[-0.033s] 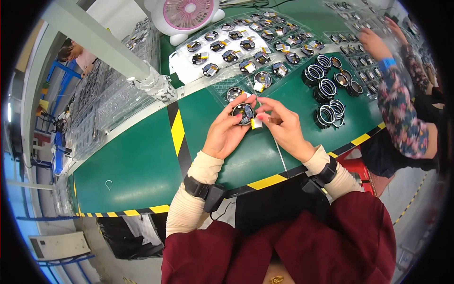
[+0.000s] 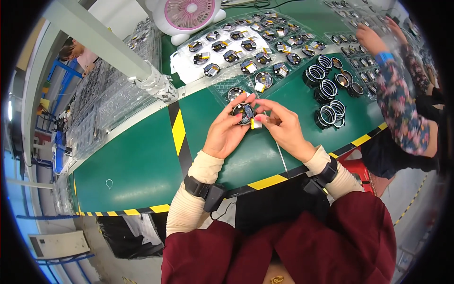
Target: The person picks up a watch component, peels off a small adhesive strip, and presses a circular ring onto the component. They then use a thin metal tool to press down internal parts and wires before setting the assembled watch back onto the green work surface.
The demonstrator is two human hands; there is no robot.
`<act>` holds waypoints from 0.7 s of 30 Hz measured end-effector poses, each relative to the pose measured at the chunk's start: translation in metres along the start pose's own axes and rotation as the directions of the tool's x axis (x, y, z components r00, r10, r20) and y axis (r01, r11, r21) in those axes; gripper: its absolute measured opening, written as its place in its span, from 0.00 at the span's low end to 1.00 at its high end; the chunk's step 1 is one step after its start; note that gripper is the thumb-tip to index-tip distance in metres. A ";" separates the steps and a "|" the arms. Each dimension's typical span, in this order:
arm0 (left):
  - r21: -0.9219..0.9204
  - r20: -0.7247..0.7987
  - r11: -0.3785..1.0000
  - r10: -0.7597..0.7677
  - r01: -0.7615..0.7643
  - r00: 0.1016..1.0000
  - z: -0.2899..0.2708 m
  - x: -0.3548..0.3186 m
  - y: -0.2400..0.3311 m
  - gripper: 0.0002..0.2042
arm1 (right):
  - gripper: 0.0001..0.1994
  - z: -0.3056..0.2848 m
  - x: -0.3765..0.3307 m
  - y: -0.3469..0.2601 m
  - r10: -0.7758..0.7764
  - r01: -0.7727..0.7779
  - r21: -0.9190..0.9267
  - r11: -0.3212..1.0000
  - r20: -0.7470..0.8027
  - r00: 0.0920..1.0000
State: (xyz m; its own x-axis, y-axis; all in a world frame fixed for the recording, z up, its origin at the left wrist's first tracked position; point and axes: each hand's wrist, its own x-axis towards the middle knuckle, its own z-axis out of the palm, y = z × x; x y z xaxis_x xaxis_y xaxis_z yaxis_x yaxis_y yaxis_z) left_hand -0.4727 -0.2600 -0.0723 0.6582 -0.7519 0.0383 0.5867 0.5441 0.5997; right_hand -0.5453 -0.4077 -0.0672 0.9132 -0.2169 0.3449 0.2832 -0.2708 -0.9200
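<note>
1. The right hand's (image 2: 287, 128) thumb tip has shifted slightly leftward, nearer to the round black part (image 2: 243, 113).
2. The small white pouch (image 2: 257, 124) at that part's lower edge now shows less of its bright face.
3. The co-worker's hand (image 2: 371, 39) over the trays has moved a little up and to the left, the blue wristband (image 2: 383, 57) along with it.
4. The co-worker's floral sleeve (image 2: 399, 104) has shifted slightly the same way.

Both hands (image 2: 224, 137) (image 2: 285, 133) at a round black circuit assembly (image 2: 243, 113) over a green table (image 2: 132, 156), black rings (image 2: 322, 97) rightward.
</note>
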 end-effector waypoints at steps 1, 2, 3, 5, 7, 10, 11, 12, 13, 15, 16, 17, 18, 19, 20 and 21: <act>0.020 0.015 1.000 0.021 -0.021 1.000 -0.001 0.000 0.002 0.22 | 0.16 0.002 0.003 0.002 -0.006 0.006 0.006 1.000 0.006 1.000; 0.037 0.029 0.999 0.037 -0.039 0.999 -0.001 0.001 0.002 0.21 | 0.16 0.004 0.007 0.005 0.052 -0.056 0.082 0.995 0.054 0.997; 0.054 0.043 0.997 0.053 -0.056 0.998 -0.001 0.001 0.003 0.21 | 0.15 0.005 0.012 0.006 0.106 -0.121 0.155 0.980 0.107 0.989; 0.024 0.028 0.998 0.057 -0.057 0.998 -0.004 0.003 0.006 0.21 | 0.15 0.007 0.024 0.008 0.152 -0.189 0.228 0.955 0.168 0.974; -0.041 0.007 0.997 0.060 -0.060 0.998 -0.007 0.006 0.010 0.21 | 0.14 0.007 0.040 0.005 0.096 -0.156 0.305 0.939 0.202 0.975; -0.063 -0.027 0.996 0.058 -0.059 0.998 -0.012 0.007 0.016 0.21 | 0.13 0.015 0.051 0.008 0.063 -0.131 0.355 0.925 0.197 0.978; -0.076 -0.042 0.995 0.054 -0.057 0.998 -0.013 0.007 0.017 0.21 | 0.13 0.018 0.052 0.011 0.067 -0.127 0.364 0.923 0.171 0.983; -0.071 -0.050 0.995 0.072 -0.076 0.996 -0.013 0.003 0.018 0.21 | 0.12 0.024 0.052 0.011 0.072 -0.126 0.375 0.918 0.155 0.985; -0.122 -0.071 0.990 0.058 -0.067 0.996 -0.013 -0.004 0.018 0.21 | 0.12 0.029 0.049 0.006 0.060 -0.126 0.384 0.915 0.178 0.982; -0.208 -0.086 0.975 0.056 -0.073 0.995 -0.012 -0.009 0.023 0.20 | 0.10 0.029 0.047 -0.005 0.051 -0.079 0.198 0.977 0.144 0.988; -0.181 -0.066 0.976 0.113 -0.124 0.991 -0.014 0.000 0.020 0.20 | 0.11 0.018 0.043 0.012 -0.104 0.100 0.057 0.993 0.075 0.992; -0.242 -0.017 0.968 0.061 -0.063 0.998 -0.014 0.005 0.010 0.20 | 0.12 0.015 0.046 0.017 -0.254 0.255 -0.080 0.964 0.026 0.967; -0.299 0.038 0.954 0.007 0.005 0.999 -0.020 0.011 0.011 0.19 | 0.12 0.021 0.060 0.022 -0.295 0.298 -0.060 0.953 0.052 0.954; -0.315 0.030 0.949 0.011 -0.001 0.999 -0.018 0.006 0.013 0.19 | 0.13 0.024 0.054 0.014 -0.303 0.311 -0.070 0.948 0.107 0.947; -0.296 -0.013 0.955 0.026 -0.029 1.000 -0.019 0.001 0.018 0.19 | 0.14 0.026 0.048 0.005 -0.305 0.321 -0.083 0.943 0.160 0.939; -0.278 -0.053 0.959 0.036 -0.049 0.998 -0.021 -0.002 0.024 0.18 | 0.15 0.027 0.042 0.000 -0.303 0.328 -0.099 0.939 0.209 0.930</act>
State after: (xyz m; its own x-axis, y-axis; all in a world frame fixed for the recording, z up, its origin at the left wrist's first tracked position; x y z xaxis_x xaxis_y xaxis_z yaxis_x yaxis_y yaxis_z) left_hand -0.4506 -0.2377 -0.0746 0.7027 -0.7113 0.0173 0.6617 0.6623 0.3513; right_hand -0.4988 -0.3916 -0.0575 0.8248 0.0768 0.5602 0.5365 -0.4189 -0.7326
